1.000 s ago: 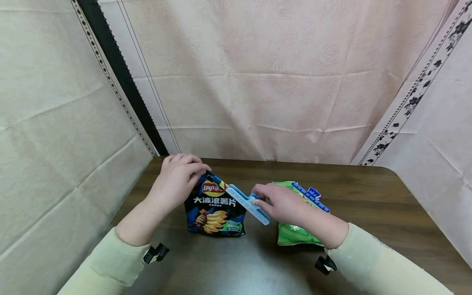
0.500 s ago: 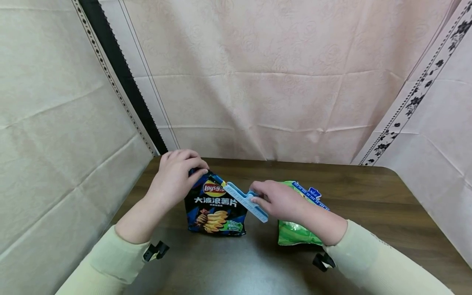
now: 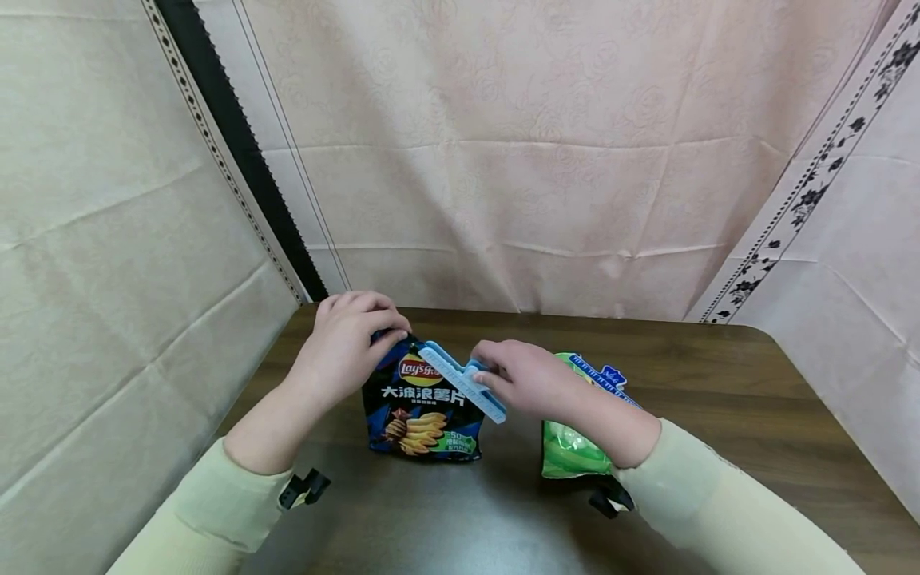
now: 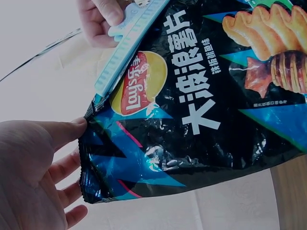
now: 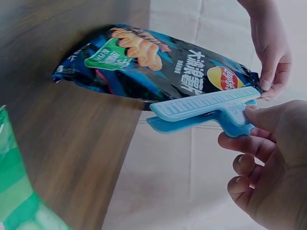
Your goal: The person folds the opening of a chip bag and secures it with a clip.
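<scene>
A black Lay's chip bag point(image 3: 424, 407) stands on the wooden table. My left hand point(image 3: 345, 347) pinches its top left corner between thumb and fingers point(image 4: 67, 165). In my right hand point(image 3: 535, 379) is a light-blue bag clip point(image 5: 206, 105), its handles squeezed between thumb and forefinger. The clip's two long bars are parted in the right wrist view. One bar lies slantwise across the front of the bag's top edge, beside the yellow and red logo. How far the rear bar reaches behind the bag is hidden.
Beneath my right forearm lies a green bag point(image 3: 575, 455) with a dark-blue clip point(image 3: 604, 375) on its top edge. Patterned cloth point(image 3: 517, 160) hangs behind the table point(image 3: 704, 391) and along both sides.
My right hand has moved left and slightly up with the light-blue clip, which now covers more of the bag's top edge. The left hand has shifted only slightly, still on the corner.
</scene>
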The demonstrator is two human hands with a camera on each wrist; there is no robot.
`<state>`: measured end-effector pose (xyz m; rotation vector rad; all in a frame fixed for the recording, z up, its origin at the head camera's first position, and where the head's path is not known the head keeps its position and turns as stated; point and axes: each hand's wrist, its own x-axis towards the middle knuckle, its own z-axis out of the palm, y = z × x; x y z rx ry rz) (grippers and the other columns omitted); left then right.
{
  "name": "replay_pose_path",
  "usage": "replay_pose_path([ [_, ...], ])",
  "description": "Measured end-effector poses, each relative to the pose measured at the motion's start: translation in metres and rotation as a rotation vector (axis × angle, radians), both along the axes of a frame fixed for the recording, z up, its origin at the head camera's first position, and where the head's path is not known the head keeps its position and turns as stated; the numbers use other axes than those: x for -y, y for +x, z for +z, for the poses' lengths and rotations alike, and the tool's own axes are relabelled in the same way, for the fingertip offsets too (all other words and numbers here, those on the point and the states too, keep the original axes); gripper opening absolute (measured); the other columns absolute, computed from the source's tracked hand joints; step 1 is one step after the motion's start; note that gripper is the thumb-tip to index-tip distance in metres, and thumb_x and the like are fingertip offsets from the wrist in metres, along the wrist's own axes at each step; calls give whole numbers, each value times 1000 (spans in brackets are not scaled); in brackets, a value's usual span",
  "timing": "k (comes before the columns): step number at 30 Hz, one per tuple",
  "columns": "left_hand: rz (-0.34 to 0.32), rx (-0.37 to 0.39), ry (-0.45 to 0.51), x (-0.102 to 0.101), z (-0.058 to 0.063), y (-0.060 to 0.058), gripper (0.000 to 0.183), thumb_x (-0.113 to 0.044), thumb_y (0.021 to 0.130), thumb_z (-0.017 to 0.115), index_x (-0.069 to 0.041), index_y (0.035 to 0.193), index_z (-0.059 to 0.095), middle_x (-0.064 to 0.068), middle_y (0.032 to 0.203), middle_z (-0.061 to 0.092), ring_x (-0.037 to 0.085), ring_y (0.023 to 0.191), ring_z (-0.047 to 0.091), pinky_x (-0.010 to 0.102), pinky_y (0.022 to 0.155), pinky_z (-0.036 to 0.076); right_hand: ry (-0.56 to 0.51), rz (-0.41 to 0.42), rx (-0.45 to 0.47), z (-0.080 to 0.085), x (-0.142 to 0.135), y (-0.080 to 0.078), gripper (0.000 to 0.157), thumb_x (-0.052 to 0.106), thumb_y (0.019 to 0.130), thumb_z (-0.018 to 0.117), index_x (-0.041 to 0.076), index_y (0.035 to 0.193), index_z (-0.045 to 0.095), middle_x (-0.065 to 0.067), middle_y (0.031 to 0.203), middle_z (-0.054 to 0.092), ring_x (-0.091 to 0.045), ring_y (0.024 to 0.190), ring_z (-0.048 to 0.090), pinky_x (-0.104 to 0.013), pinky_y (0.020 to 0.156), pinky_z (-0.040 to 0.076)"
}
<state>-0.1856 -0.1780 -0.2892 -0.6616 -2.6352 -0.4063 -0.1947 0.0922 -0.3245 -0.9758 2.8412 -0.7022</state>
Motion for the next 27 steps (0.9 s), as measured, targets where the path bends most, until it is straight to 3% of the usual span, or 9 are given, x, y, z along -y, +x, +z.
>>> replay_pose_path([
  [16, 21, 40, 40, -1, 2, 0, 7, -29, 92, 72, -23, 95, 75, 1, 115, 63, 30, 119, 49, 58, 107, 24, 32, -23, -21, 13, 13, -1, 23, 36, 100, 58, 23, 119, 63, 9, 95, 66, -9, 81, 58, -31, 77, 51],
  [27, 1, 34, 19, -1, 3, 1, 9, -25, 94, 70, -21, 100, 76, 1, 115, 63, 29, 119, 48, 57, 106, 24, 36, -16, -35, 17, 14, -3, 28, 36, 99, 60, 22, 123, 64, 7, 102, 68, -9, 87, 60, -35, 84, 53],
])
